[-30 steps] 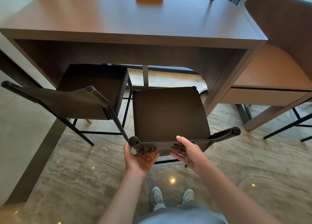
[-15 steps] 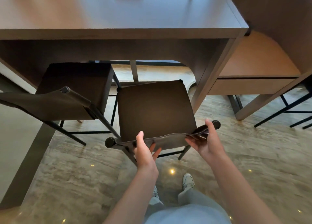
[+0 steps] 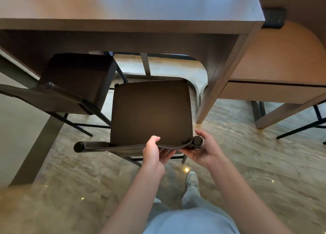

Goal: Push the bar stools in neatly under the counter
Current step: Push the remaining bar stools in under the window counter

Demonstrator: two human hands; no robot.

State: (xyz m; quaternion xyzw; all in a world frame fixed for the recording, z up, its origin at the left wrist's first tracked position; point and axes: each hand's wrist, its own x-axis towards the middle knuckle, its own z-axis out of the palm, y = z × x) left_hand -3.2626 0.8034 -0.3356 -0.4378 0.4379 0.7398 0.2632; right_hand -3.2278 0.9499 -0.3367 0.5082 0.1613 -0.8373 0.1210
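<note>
A dark brown bar stool (image 3: 151,110) stands before the wooden counter (image 3: 123,24), its seat mostly out from under the counter edge. My left hand (image 3: 155,152) grips the middle of its low fabric backrest, thumb on top. At the backrest's right end my right hand (image 3: 202,149) holds the round post cap. A second dark stool (image 3: 77,75) sits to the left, its seat partly under the counter and its backrest angled out.
The counter's right leg panel (image 3: 218,85) stands close beside the stool's right side. A lower wooden bench (image 3: 275,64) lies to the right, with black metal legs (image 3: 303,126) beyond it. Glossy stone floor (image 3: 247,163) spreads around my feet.
My left hand slid right along the backrest toward its middle, and my right hand took the right end post. The stool's back has swung leftward and the view has come closer to the counter.
</note>
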